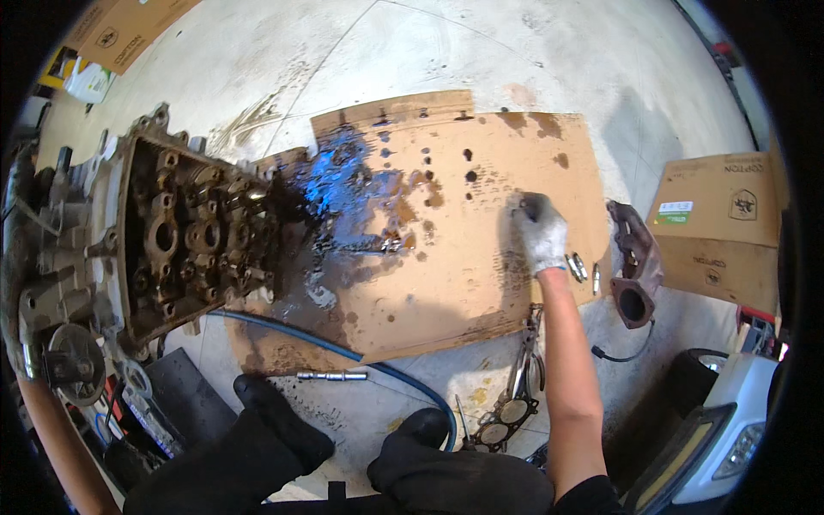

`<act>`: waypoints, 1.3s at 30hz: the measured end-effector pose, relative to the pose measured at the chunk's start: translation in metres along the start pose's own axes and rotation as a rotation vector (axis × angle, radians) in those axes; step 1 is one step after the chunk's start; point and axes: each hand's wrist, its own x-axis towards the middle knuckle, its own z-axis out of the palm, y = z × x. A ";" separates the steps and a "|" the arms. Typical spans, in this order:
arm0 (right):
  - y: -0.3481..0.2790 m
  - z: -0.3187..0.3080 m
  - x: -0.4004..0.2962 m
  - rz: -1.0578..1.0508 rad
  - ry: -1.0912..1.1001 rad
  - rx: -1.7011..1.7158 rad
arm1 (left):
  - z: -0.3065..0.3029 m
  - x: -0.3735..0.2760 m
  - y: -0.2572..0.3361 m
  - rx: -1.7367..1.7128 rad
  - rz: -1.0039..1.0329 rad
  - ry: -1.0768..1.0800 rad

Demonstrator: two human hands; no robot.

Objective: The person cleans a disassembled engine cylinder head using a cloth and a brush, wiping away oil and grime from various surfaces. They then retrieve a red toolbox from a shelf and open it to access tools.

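Note:
My right hand, in a pale work glove with blackened fingertips, is over the stained cardboard sheet. Its fingers look curled but are blurred; whether they hold anything cannot be told. To its lower right lie several spark plugs. My left forearm reaches up the far left edge beside an oily engine cylinder head; the hand at its end cannot be made out. The cylinder head overhangs the cardboard's left side, its open top showing bearing saddles. Wet oil and dark spots mark the cardboard.
An exhaust manifold lies right of the cardboard, near cartons. A blue-grey hose curves past my feet. Near it are a metal rod-shaped tool and head gaskets. A car's headlight part sits lower right, a white jug upper left.

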 end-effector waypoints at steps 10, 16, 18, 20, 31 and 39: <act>-0.050 0.013 -0.028 -0.347 0.085 -0.498 | 0.012 0.008 0.016 0.028 0.116 -0.037; -0.214 0.130 -0.092 -0.717 -0.715 -0.458 | 0.031 0.004 0.039 -0.096 0.049 0.024; -0.256 0.141 -0.099 -0.770 -0.784 -0.475 | 0.034 0.005 0.035 -0.080 0.085 0.019; -0.242 0.188 -0.105 -0.917 -0.607 -0.418 | 0.032 0.010 0.032 -0.044 0.153 0.002; -0.209 0.126 -0.078 -0.647 -0.635 -0.210 | 0.021 0.004 0.001 -0.111 0.039 -0.005; -0.007 0.002 -0.048 -0.090 -0.006 -0.146 | 0.037 0.018 0.031 -0.346 -0.123 0.006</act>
